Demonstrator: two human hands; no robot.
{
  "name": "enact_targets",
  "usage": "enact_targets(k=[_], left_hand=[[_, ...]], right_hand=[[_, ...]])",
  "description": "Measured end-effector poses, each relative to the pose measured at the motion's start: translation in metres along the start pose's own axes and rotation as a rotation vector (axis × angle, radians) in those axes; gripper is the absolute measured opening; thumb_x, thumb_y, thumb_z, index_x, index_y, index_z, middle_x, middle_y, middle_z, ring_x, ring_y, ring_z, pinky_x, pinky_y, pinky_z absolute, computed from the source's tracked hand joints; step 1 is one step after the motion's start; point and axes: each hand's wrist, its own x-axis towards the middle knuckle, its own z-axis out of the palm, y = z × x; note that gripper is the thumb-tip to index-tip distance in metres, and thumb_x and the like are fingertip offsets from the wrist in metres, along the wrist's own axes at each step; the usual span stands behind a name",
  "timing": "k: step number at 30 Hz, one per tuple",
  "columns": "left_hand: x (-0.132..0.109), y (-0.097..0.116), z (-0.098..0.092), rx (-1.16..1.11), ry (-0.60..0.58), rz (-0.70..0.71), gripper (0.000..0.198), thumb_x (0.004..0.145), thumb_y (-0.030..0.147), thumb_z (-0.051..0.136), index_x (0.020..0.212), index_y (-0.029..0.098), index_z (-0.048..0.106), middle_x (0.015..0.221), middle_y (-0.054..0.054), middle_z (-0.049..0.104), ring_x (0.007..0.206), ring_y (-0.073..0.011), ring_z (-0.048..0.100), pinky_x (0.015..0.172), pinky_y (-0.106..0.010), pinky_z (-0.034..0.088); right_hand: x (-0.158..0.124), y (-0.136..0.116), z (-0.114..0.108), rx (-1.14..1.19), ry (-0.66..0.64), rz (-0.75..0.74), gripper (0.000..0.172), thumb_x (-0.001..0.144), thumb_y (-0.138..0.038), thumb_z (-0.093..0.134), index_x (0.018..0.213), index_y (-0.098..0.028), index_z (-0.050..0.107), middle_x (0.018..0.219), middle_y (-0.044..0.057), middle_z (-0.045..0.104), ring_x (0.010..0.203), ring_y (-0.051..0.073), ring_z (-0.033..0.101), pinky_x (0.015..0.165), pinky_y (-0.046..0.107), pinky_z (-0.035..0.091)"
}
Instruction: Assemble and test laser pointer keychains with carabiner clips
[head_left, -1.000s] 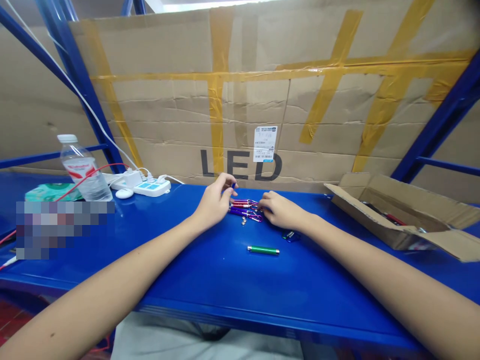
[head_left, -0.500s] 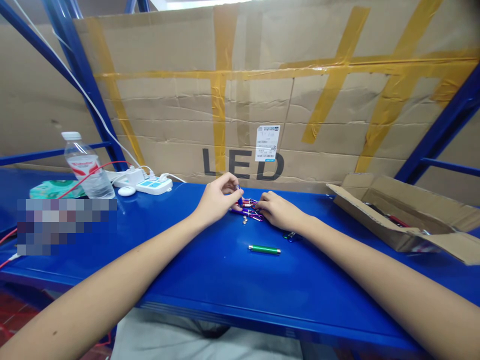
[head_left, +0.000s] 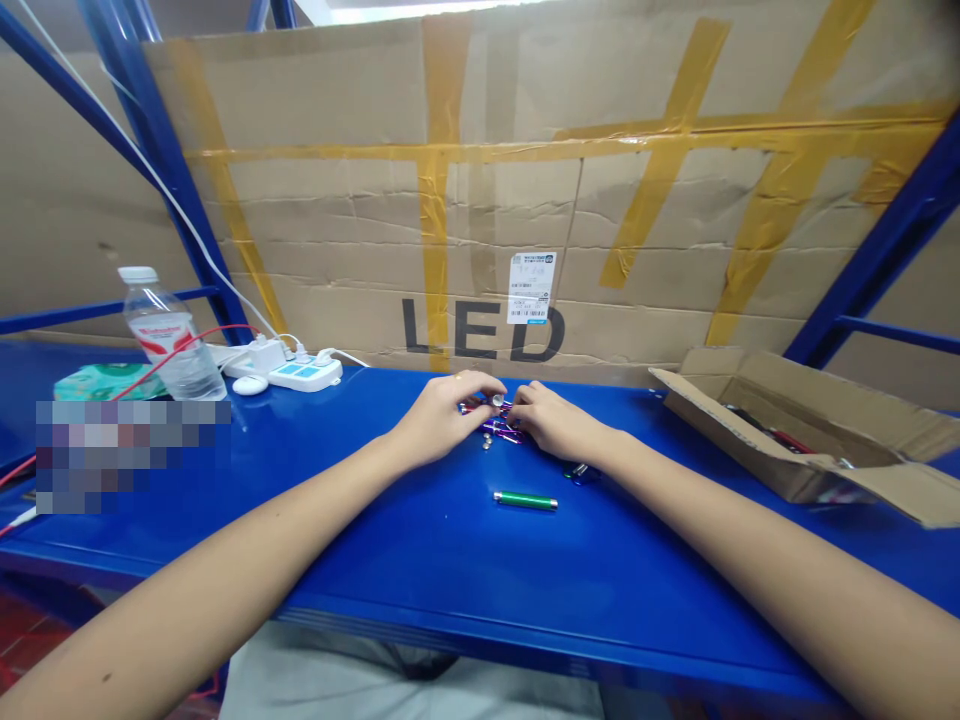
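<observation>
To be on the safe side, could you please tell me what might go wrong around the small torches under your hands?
1. The green torch lies loose on the smooth table; a forearm might set it rolling off the front edge.
2. The small silver part beside the pile of torches could be flicked away by the left hand or right hand.

blue metal shelf deck point(head_left: 420, 570), glossy. centre, toward back: heap of purple and red keychain flashlights point(head_left: 499, 432). green flashlight point(head_left: 525, 500) lying alone, nearer front edge. right end: open cardboard box point(head_left: 787, 440). left, at back: white power strip point(head_left: 306, 373), water bottle point(head_left: 169, 340) upright, green tissue pack point(head_left: 97, 382).
</observation>
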Motion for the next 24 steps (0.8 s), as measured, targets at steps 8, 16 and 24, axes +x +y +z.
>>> enact_targets(k=[8, 16, 24], left_hand=[[-0.001, 0.001, 0.001, 0.027, -0.031, -0.015, 0.016, 0.085, 0.013, 0.059, 0.097, 0.019, 0.068, 0.099, -0.003, 0.072, 0.092, -0.0153, 0.066, 0.084, -0.029, 0.053], [-0.002, -0.002, 0.007, -0.042, -0.022, -0.195, 0.012, 0.082, 0.022, 0.064, 0.093, 0.018, 0.069, 0.086, -0.001, 0.071, 0.077, -0.0147, 0.065, 0.072, -0.027, 0.053], [-0.003, -0.001, 0.008, -0.069, -0.083, -0.203, 0.016, 0.083, 0.022, 0.062, 0.095, 0.018, 0.071, 0.087, -0.003, 0.073, 0.076, -0.0163, 0.066, 0.073, -0.029, 0.052]], right_hand=[[-0.001, 0.003, 0.002, -0.039, 0.023, -0.009, 0.015, 0.089, -0.008, 0.046, 0.083, -0.016, 0.057, 0.091, 0.011, 0.054, 0.088, 0.023, 0.047, 0.076, 0.034, 0.041], [0.0, -0.019, -0.03, 0.25, 0.478, 0.057, 0.009, 0.091, -0.012, 0.044, 0.087, -0.019, 0.048, 0.086, 0.007, 0.056, 0.081, 0.019, 0.051, 0.074, 0.032, 0.042], [0.002, -0.042, -0.032, 0.346, 0.484, -0.059, 0.011, 0.089, -0.011, 0.044, 0.088, -0.019, 0.052, 0.086, 0.007, 0.06, 0.079, 0.018, 0.054, 0.07, 0.031, 0.043]])
